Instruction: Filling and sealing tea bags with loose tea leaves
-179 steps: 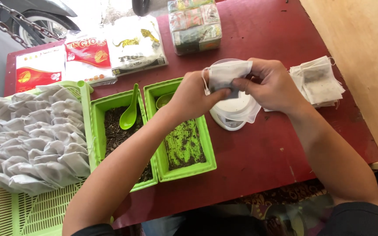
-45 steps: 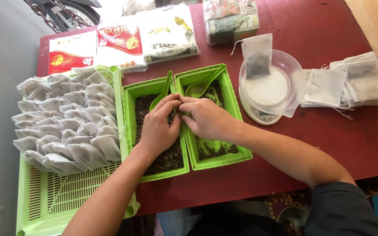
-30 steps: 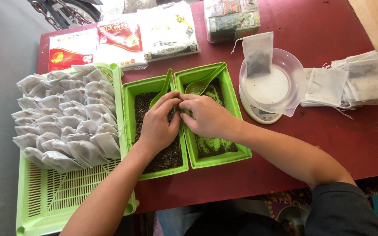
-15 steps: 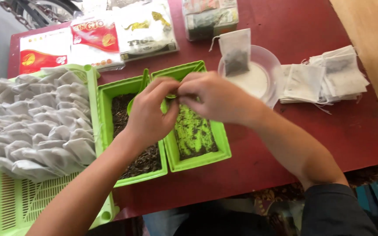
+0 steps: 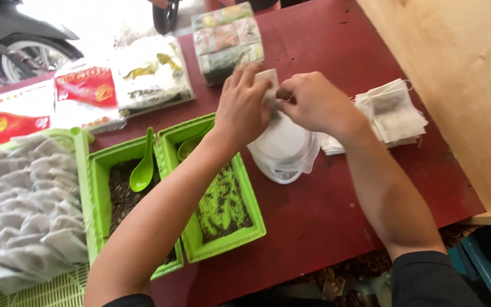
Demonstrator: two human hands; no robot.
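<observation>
Hands meet above a clear bowl (image 5: 284, 149) on the red table (image 5: 336, 193): left hand (image 5: 243, 106) and right hand (image 5: 310, 102) both pinch one white tea bag (image 5: 268, 85) between them.

The left hand (image 5: 244, 105) covers most of the small white bag (image 5: 268, 85). The left edge cuts the tray of filled bags (image 5: 24, 210), which is blurred. The left arm hides part of both green bins (image 5: 223, 239).
</observation>
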